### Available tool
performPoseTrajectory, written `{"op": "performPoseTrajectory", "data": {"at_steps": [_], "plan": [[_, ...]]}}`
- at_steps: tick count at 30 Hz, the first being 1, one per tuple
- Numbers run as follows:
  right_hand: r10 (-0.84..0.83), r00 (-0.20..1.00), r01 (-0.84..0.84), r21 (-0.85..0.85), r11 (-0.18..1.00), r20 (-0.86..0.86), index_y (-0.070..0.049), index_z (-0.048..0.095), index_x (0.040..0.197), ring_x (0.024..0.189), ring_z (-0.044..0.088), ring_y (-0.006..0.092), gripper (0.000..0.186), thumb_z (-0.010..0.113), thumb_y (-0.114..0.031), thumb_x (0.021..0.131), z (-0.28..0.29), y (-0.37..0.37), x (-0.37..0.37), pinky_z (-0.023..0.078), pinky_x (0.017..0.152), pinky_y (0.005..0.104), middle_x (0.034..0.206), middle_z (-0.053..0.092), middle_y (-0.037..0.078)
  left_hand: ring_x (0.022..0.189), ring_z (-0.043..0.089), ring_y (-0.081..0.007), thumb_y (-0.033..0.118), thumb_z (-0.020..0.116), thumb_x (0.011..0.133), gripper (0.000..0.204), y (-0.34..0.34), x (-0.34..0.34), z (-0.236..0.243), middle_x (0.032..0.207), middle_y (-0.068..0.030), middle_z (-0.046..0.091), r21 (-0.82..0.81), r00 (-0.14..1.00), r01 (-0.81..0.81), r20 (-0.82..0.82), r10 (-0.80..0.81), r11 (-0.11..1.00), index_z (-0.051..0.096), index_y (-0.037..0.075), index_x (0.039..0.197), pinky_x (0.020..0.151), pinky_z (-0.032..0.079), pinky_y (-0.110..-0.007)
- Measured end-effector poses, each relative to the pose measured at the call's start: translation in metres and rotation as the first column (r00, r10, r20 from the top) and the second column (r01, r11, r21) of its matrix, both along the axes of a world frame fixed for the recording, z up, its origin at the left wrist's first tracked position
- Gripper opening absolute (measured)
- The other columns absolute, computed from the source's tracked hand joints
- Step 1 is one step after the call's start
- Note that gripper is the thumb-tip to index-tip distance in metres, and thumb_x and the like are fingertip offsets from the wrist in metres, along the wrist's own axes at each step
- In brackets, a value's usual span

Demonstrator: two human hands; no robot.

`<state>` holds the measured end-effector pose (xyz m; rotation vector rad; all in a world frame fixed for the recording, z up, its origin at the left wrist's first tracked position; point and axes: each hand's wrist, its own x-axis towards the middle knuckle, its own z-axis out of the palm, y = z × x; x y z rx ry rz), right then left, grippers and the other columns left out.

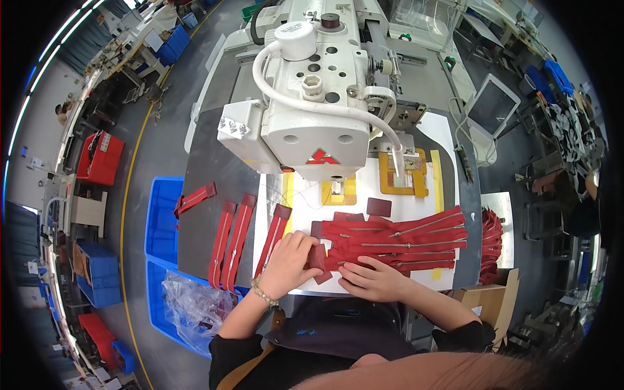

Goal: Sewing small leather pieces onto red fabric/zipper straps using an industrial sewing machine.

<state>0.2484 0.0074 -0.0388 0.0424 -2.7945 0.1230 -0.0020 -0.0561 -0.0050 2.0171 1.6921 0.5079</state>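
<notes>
My left hand [290, 263], a beaded bracelet on its wrist, pinches a dark red leather patch [316, 257] between thumb and fingers. Just right of it, my right hand [374, 279] rests with fingers spread on the near edge of a pile of red zippers [409, 244]. These lie side by side, their metal teeth running left to right. Two loose leather patches, one dark red piece [379, 207] and another [348, 217], lie beyond the pile. Left of my left hand is a red zipper [273, 237] with a patch at its far end.
A large white sewing machine [315, 123] stands over the table, with yellow-framed plates [403, 172] beneath its head. More patched zippers [239, 240] lie at the left. Blue bins [164, 221] stand beside the table's left edge; a cardboard box [494, 299] is at the near right.
</notes>
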Motion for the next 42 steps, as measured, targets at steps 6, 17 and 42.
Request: {"op": "performPoseTrajectory", "data": {"at_steps": [6,17,42], "plan": [[-0.007,1.0,0.009,0.089,0.996,-0.016,-0.012,0.061,0.11,0.113,0.054,0.0186,0.027,0.06,-0.021,0.085,0.003,0.0,0.002,0.04,0.099,0.0379,0.12,0.057,0.006,0.086,0.056,-0.027,0.019,0.078,0.068,0.047,-0.004,-0.002,-0.009,0.09,-0.0088,0.055,-0.028,0.995,-0.062,0.073,0.064,0.998,0.052,0.007,0.104,0.076,0.044,-0.037],[-0.167,0.984,0.166,-0.016,0.986,-0.062,-0.008,0.061,0.108,0.111,0.055,0.0206,0.037,0.065,-0.035,0.083,0.005,-0.004,0.015,0.041,0.095,0.0365,0.118,0.058,0.009,0.065,0.045,-0.0019,0.001,0.061,0.087,0.014,-0.004,-0.009,-0.019,0.073,0.0057,0.05,-0.151,0.448,-0.393,0.83,0.332,0.907,0.061,0.001,0.101,0.059,0.038,-0.017],[-0.546,0.836,-0.244,-0.852,-0.462,0.057,-0.004,0.053,0.085,0.051,0.052,0.0052,0.009,0.06,-0.005,0.09,0.019,-0.018,0.005,0.037,0.046,0.0174,0.068,0.057,0.001,0.081,0.06,-0.0238,0.004,0.073,0.073,0.03,-0.006,0.056,0.009,0.087,-0.008,0.061,0.457,0.845,0.197,0.369,-0.387,0.867,0.068,0.006,0.103,0.071,0.049,-0.032]]}}
